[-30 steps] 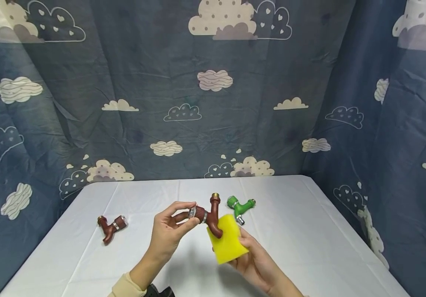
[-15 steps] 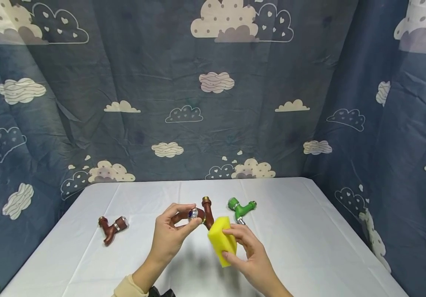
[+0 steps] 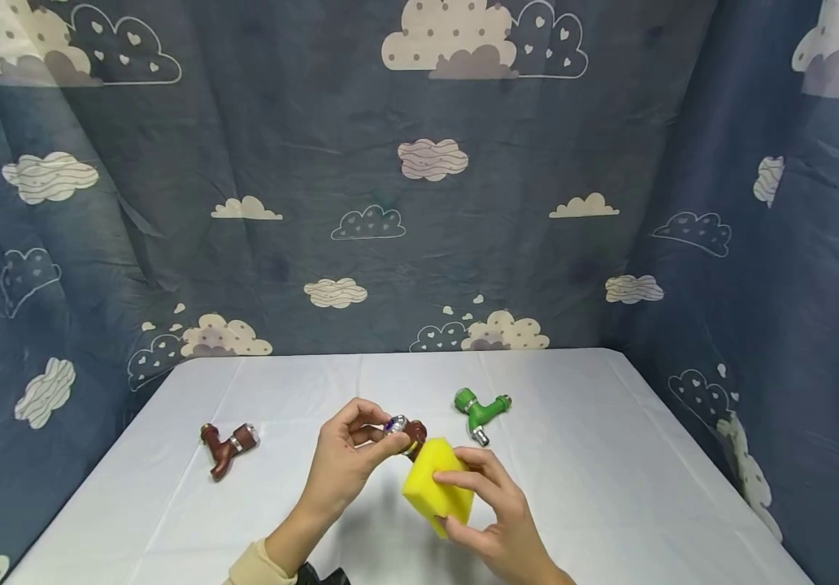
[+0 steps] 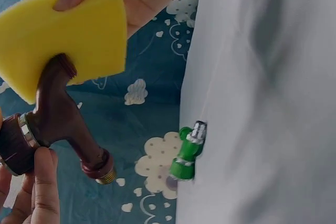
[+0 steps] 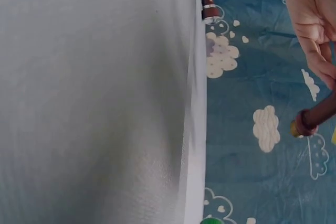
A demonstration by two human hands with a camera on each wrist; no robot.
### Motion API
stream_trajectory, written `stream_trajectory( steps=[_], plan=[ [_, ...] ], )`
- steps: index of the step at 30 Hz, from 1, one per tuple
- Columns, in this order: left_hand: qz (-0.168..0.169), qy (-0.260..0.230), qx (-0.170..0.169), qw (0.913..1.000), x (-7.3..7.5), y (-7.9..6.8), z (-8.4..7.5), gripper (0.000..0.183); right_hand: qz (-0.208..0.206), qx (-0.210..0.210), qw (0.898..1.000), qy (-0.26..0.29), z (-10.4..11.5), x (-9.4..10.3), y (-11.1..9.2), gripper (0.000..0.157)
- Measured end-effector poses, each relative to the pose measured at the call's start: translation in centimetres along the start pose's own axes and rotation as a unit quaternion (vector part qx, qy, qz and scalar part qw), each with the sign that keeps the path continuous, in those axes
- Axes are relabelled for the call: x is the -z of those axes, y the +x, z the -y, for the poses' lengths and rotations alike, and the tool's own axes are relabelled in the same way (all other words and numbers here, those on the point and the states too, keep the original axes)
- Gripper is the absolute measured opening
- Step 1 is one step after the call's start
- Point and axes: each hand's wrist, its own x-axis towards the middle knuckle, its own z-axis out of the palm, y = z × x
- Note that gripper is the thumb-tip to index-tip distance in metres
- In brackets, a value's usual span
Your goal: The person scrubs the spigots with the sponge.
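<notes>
My left hand (image 3: 349, 459) pinches a brown tap (image 3: 416, 437) by its silver-capped handle, above the table. In the left wrist view the tap (image 4: 65, 116) shows its curved spout pressed against a yellow sponge (image 4: 89, 40), with the brass-threaded inlet pointing away. My right hand (image 3: 500, 512) grips that sponge (image 3: 437, 485) between thumb and fingers. The right wrist view catches only the inlet part of the tap (image 5: 317, 118) and part of my left hand (image 5: 315, 22). In the head view the sponge and fingers hide much of the tap.
A second brown tap (image 3: 228, 448) lies on the white-covered table (image 3: 610, 487) at the left. A green tap (image 3: 481, 414) with a silver spout end lies beyond my right hand. Dark blue cloud-print cloth (image 3: 280, 252) hangs behind and at the sides.
My left hand has turned the held tap so its handle cap faces up and its inlet points away. My right hand has swung the sponge round, from under the spout to its near side.
</notes>
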Motion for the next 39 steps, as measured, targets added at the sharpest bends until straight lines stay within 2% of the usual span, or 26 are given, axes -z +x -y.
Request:
stream_trajectory(
  steps=[3, 8, 15, 20, 25, 28, 32, 39],
  plan=[
    [0.012, -0.027, 0.022, 0.9993, -0.4, -0.1, 0.6, 0.030, -0.002, 0.038, 0.999, 0.025, -0.5, 0.2, -0.2, 0.062],
    [0.017, -0.058, 0.029, 0.9978, -0.2, -0.3, 0.8, 0.028, 0.008, 0.086, 0.995, 0.047, -1.0, -0.1, -0.1, 0.060],
    [0.033, -0.068, 0.028, 0.9968, -0.3, -0.7, 0.4, 0.030, 0.000, 0.111, 0.992, 0.053, -0.7, -0.5, 0.1, 0.053],
    [0.069, -0.053, 0.035, 0.9956, -0.9, -1.0, 0.3, 0.029, -0.016, 0.126, 0.990, 0.054, -0.6, -0.5, 0.2, 0.043],
    [0.118, -0.051, 0.054, 0.9902, -1.1, -1.2, 0.2, 0.032, -0.039, 0.128, 0.990, 0.048, -0.5, -0.5, 0.3, 0.033],
    [0.163, -0.073, 0.069, 0.9814, -1.1, -1.3, 0.0, 0.040, -0.056, 0.116, 0.991, 0.037, -0.5, -0.5, 0.2, 0.030],
    [0.219, -0.103, 0.077, 0.9672, -1.1, -1.4, -0.2, 0.053, -0.072, 0.094, 0.993, 0.024, -0.5, -0.3, 0.0, 0.034],
    [0.249, -0.115, 0.067, 0.9593, -1.3, -1.4, -0.5, 0.067, -0.091, 0.068, 0.993, 0.022, -0.5, -0.3, 0.0, 0.042]
  ],
)
